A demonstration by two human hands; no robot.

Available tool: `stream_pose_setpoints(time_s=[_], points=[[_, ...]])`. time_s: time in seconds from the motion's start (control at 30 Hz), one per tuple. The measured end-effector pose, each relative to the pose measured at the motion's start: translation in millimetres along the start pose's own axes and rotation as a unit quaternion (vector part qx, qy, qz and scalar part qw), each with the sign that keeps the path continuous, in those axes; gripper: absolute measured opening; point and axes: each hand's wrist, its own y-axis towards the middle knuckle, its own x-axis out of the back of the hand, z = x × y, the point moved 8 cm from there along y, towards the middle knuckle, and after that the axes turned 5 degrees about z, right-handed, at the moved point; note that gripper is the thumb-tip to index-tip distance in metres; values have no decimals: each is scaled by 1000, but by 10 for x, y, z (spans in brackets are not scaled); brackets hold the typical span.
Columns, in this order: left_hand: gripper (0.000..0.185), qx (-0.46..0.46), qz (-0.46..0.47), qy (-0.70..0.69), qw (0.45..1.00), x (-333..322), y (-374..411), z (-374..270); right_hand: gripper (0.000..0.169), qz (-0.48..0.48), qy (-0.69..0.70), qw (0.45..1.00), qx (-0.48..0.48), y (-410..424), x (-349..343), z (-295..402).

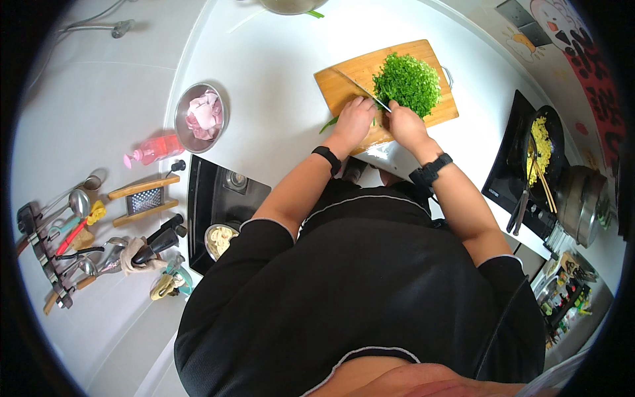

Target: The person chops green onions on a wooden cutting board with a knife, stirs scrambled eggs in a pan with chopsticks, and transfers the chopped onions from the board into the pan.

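Note:
A wooden cutting board (342, 77) lies at a slant on the white counter. On its right half rises a heap of finely chopped green herbs or scallions (409, 82). My right hand (408, 128) grips a kitchen knife (364, 90), whose blade points away to the upper left between my left hand and the heap. My left hand (354, 121) is curled over uncut green stalks (328, 124), close against the blade. The stalks stick out past the board's left edge; my fingers hide most of them.
Left, a metal bowl (179, 121) holds raw meat pieces, beside a pink pump bottle (158, 149) and a black sink (218, 198). Right, a wok (558, 129) of yellow food, with chopsticks (544, 186), sits on a black cooktop (501, 164). Another metal pot (292, 5) is behind.

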Motion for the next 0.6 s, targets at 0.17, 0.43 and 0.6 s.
stream_pose_setpoints(time_s=[0.17,0.43,0.6], points=[[19,-4,18,-9,1000,37,-11,22,16,4,-23,1000,20,270,18,143],[19,9,36,-11,999,-24,6,107,19,5,16,999,-41,-147,-143,-29],[15,39,17,-52,998,-43,-19,207,17,14,-6,1000,-23,211,-88,197]])
